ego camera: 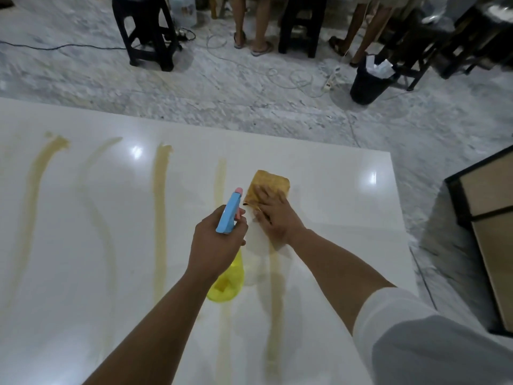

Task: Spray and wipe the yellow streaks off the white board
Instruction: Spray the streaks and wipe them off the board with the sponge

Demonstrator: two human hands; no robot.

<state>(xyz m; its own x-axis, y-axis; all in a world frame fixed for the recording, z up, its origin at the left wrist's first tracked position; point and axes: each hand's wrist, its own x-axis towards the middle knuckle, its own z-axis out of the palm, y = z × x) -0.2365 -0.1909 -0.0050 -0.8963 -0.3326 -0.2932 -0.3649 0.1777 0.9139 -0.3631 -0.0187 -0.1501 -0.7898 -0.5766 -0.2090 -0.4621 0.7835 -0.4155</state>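
Observation:
A glossy white board [333,190] fills the lower part of the view, marked with several long yellow streaks [159,218] running away from me. My left hand [215,245] grips a spray bottle [229,211] with a blue and pink head and a yellow body, its nozzle pointing away over the board. My right hand [273,215] lies flat on a yellow-stained cloth [268,183], pressing it onto the board at the far end of the rightmost streak. The stretch of board just behind the cloth looks wet.
Past the board's far edge is a marble floor with loose cables [291,79] and a power strip. A black bin [370,81], black stools [151,31] and the legs of standing people are at the back. A wooden cabinet [488,218] stands at the right.

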